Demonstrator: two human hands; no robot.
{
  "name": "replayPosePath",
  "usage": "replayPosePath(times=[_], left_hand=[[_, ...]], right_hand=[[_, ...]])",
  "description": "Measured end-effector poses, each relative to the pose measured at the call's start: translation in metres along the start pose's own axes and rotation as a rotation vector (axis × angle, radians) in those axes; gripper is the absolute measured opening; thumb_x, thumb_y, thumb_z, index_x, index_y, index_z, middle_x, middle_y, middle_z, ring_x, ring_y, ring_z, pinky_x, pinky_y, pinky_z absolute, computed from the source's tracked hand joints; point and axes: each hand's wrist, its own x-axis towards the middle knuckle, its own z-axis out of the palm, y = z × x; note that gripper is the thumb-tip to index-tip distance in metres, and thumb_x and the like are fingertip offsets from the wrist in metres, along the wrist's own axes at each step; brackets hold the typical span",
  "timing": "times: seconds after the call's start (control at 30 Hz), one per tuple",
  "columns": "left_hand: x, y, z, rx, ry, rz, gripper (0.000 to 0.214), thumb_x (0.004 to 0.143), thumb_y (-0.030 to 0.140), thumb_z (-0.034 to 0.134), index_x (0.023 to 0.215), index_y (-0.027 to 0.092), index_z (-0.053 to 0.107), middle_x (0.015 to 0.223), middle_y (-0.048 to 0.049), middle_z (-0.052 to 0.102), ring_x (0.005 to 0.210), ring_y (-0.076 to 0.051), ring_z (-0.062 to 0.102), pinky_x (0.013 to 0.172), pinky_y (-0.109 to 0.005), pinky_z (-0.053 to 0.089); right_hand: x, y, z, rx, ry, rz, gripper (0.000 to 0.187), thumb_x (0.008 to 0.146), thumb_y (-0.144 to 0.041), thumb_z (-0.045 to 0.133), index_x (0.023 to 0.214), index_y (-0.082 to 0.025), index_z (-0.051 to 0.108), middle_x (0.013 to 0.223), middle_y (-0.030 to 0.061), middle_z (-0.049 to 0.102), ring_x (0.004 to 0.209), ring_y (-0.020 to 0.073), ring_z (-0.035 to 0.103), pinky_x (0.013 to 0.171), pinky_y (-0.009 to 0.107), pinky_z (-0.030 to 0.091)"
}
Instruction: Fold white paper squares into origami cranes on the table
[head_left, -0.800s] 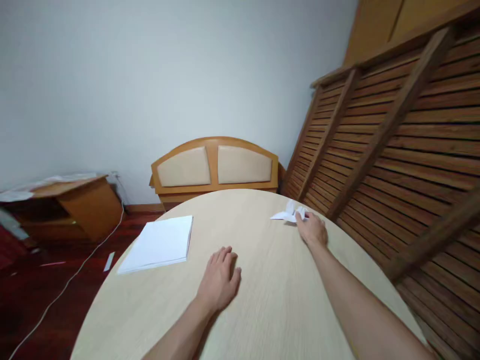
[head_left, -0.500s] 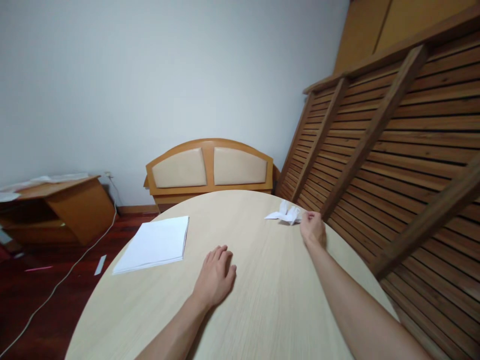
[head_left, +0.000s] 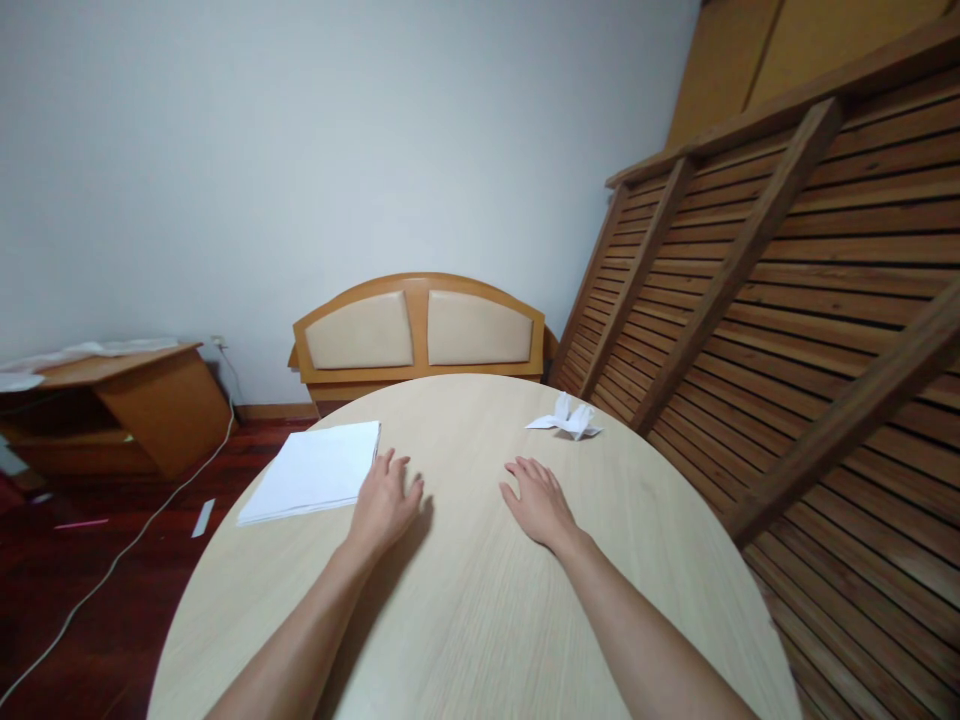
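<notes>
A folded white paper crane [head_left: 571, 420] stands on the far right part of the round table [head_left: 465, 620]. My right hand [head_left: 538, 497] is open and holds nothing, nearer to me than the crane and to its left, apart from it. At the left lies a stack of white paper sheets [head_left: 311, 472]. My left hand [head_left: 385, 498], also open with fingers apart, is beside the right edge of that stack. Its shadow falls on the tabletop; whether its fingertips touch the paper I cannot tell.
Beyond the table is a headboard [head_left: 420, 330] with two cream panels. Slatted wooden boards [head_left: 750, 300] lean along the right side. A low wooden cabinet [head_left: 165, 410] stands at the left, with a white cable [head_left: 161, 515] across the dark red floor.
My right hand has let go of the paper crane and come back left and nearer to me. My left hand has moved left and forward toward the paper stack.
</notes>
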Motion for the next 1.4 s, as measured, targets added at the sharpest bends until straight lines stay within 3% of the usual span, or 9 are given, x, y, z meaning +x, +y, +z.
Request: replayPosePath(times=[0.17,0.27,0.47,0.6,0.8,0.97,1.23,1.4], left_hand=[[0.007,-0.045,-0.014,0.279,-0.027,-0.301,0.069,0.084,0.053,0.059,0.139,0.013,0.050,0.155,-0.0227,0.031,0.141,-0.047,0.029,0.108,-0.056,0.031],[0.008,-0.053,-0.013,0.293,-0.074,-0.361,0.064,0.085,0.057,0.052,0.133,0.013,0.054,0.152,-0.0234,0.037,0.135,-0.046,0.038,0.104,-0.055,0.036],[0.012,-0.058,-0.014,0.304,-0.084,-0.341,0.048,0.089,0.047,0.045,0.119,0.012,0.059,0.135,-0.0200,0.056,0.119,-0.035,0.054,0.097,-0.042,0.043],[0.013,-0.060,-0.018,0.262,-0.086,-0.338,0.047,0.090,0.045,0.045,0.119,0.011,0.059,0.121,-0.0182,0.066,0.114,-0.034,0.059,0.094,-0.039,0.044],[0.014,-0.058,-0.024,0.216,-0.135,-0.439,0.038,0.094,0.035,0.037,0.100,0.014,0.068,0.099,-0.0187,0.073,0.093,-0.033,0.069,0.075,-0.037,0.048],[0.015,-0.057,-0.029,0.216,-0.120,-0.468,0.039,0.095,0.034,0.036,0.103,0.013,0.068,0.101,-0.0213,0.072,0.092,-0.036,0.069,0.072,-0.039,0.048],[0.015,-0.052,-0.035,0.162,-0.113,-0.540,0.044,0.094,0.048,0.036,0.101,0.021,0.070,0.102,-0.0158,0.074,0.097,-0.036,0.068,0.071,-0.038,0.048],[0.013,-0.050,-0.034,0.151,-0.116,-0.516,0.040,0.090,0.050,0.044,0.106,0.022,0.067,0.109,-0.0138,0.073,0.102,-0.035,0.067,0.075,-0.039,0.049]], right_hand=[[-0.002,0.008,-0.001,-0.038,-0.072,-0.019,0.044,0.096,-0.039,0.046,0.133,-0.017,0.058,0.148,0.0113,0.050,0.141,0.0285,0.037,0.116,0.045,0.023],[0.000,0.011,-0.001,-0.032,-0.080,-0.032,0.044,0.095,-0.039,0.047,0.131,-0.017,0.059,0.147,0.0103,0.050,0.140,0.0285,0.038,0.116,0.044,0.025],[-0.001,0.010,-0.002,-0.015,-0.094,-0.033,0.043,0.095,-0.038,0.047,0.131,-0.017,0.059,0.148,0.0115,0.049,0.141,0.0284,0.038,0.116,0.044,0.024],[-0.002,0.008,-0.003,-0.013,-0.103,-0.030,0.043,0.095,-0.038,0.047,0.132,-0.017,0.058,0.148,0.0117,0.049,0.141,0.0279,0.037,0.117,0.044,0.023],[-0.003,0.005,-0.006,-0.018,-0.127,-0.019,0.044,0.096,-0.038,0.046,0.133,-0.018,0.057,0.150,0.0096,0.047,0.143,0.0293,0.035,0.118,0.046,0.021],[-0.005,0.005,-0.006,-0.003,-0.123,-0.022,0.044,0.096,-0.038,0.046,0.134,-0.019,0.057,0.151,0.0088,0.047,0.143,0.0290,0.035,0.119,0.046,0.021],[-0.005,0.006,-0.006,0.006,-0.136,-0.022,0.044,0.096,-0.037,0.047,0.134,-0.018,0.057,0.151,0.0105,0.046,0.144,0.0292,0.033,0.118,0.046,0.021],[-0.004,0.005,-0.006,-0.005,-0.138,-0.016,0.044,0.096,-0.038,0.047,0.134,-0.018,0.057,0.151,0.0093,0.046,0.144,0.0297,0.034,0.119,0.047,0.021]])
